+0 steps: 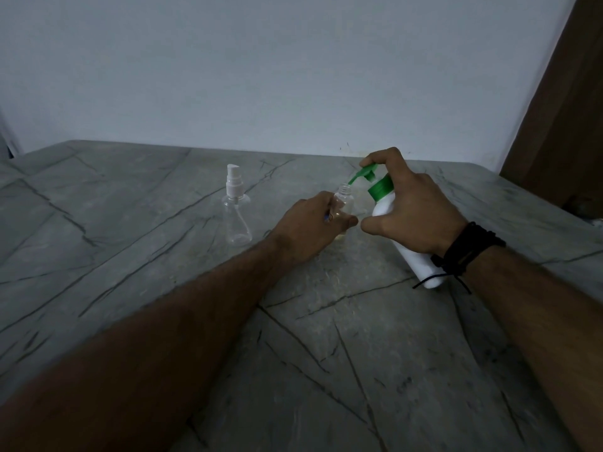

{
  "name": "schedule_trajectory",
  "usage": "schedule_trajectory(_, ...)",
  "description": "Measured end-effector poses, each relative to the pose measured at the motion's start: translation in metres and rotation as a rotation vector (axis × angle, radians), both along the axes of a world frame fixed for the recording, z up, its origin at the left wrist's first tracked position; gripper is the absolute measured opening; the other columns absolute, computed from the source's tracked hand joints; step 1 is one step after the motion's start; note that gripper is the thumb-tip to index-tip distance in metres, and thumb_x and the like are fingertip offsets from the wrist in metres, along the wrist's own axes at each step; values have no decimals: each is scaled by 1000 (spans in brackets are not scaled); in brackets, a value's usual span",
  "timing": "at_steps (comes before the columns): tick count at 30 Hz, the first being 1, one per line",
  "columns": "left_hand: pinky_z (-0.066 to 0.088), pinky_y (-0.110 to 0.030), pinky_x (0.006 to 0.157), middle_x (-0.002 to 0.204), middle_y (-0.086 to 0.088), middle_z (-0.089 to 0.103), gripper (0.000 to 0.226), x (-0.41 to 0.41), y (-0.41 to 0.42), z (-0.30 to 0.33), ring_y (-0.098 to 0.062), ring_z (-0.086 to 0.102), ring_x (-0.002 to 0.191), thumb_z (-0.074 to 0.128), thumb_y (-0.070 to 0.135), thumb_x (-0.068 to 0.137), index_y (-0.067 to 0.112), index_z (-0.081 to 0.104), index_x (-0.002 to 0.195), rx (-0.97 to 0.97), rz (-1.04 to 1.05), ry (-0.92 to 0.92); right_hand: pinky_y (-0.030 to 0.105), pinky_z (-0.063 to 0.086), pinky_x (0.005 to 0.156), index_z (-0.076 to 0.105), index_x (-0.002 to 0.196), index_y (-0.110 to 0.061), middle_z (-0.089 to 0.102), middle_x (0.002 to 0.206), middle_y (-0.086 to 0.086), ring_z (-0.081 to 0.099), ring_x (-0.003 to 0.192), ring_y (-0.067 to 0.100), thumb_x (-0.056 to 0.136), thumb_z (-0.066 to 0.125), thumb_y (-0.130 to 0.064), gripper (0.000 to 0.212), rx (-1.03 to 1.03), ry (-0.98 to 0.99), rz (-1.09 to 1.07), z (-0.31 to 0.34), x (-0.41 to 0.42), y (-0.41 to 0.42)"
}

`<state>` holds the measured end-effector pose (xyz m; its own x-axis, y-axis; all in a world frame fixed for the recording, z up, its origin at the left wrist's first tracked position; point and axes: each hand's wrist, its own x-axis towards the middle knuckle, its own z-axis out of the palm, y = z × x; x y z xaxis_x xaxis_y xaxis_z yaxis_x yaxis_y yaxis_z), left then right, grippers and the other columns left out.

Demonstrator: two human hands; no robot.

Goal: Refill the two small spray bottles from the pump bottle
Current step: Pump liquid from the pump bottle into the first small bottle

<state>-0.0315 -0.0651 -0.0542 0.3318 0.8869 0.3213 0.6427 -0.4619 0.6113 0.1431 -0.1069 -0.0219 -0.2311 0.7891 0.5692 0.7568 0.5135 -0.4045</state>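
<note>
Both hands work at mid-desk, close together. Right hand (414,203) grips the white pump bottle (401,236), fingers curled round its body, index finger pressing on top of the green pump head (367,172); thumb sticks out toward the left hand, nearly touching it. Bottle is tilted, base pointing back toward the person under the right wrist, green collar up near the knuckles. Green nozzle tip sits right over the open neck of the small clear spray bottle (344,200). Left hand (310,226) holds that small bottle, fingers wrapped round its lower body, only shoulder and threaded neck showing above the fingers. No cap on it. Faint yellowish tint at its base below the left hand; how full it is, cannot tell.

Desk (163,288): grey stone-look top with dark crack-like veins, running under both forearms. Pale wall (261,76) behind the hands, brown wooden panel (561,125) beyond the right hand at the far edge.

Second spray bottle (236,216) stands upright on the desk, left of the left hand and apart from it, clear body looks empty, white spray cap (233,179) screwed on.

Black cord bracelets (466,249) wrap the right wrist, one loose strand hanging across the white bottle's base.
</note>
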Motion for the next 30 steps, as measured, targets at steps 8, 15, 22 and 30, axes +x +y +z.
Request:
schedule_trajectory(8,40,-22,79,124,1,61,48,0,1,-1,-6,52,99,61,45,90,18,52,128,0,-6,11,8,37,52,43,130,-30,55,71,-16,57,61,-4,64,80,-23,76,6,6,-9,0,0,0)
schedule_trajectory(15,43,-23,83,125,0,62,49,-1,2,-2,-11,57,105,61,46,89,18,52,128,5,-6,-1,6,38,53,44,128,-28,54,71,-19,57,62,-9,66,81,-20,72,5,5,4,0,-1,-2)
schedule_trajectory(22,41,-22,80,122,2,62,48,-1,1,-2,-8,55,101,61,45,89,17,53,127,15,-10,1,6,37,52,44,127,-27,52,67,-17,56,60,-8,65,82,-19,73,16,2,-17,0,0,-3)
schedule_trajectory(30,40,-21,81,125,0,61,48,0,1,-1,-10,56,106,60,44,90,16,52,129,8,-11,1,5,37,54,43,132,-31,55,73,-19,57,62,-5,65,81,-24,77,13,8,-18,1,-1,-3)
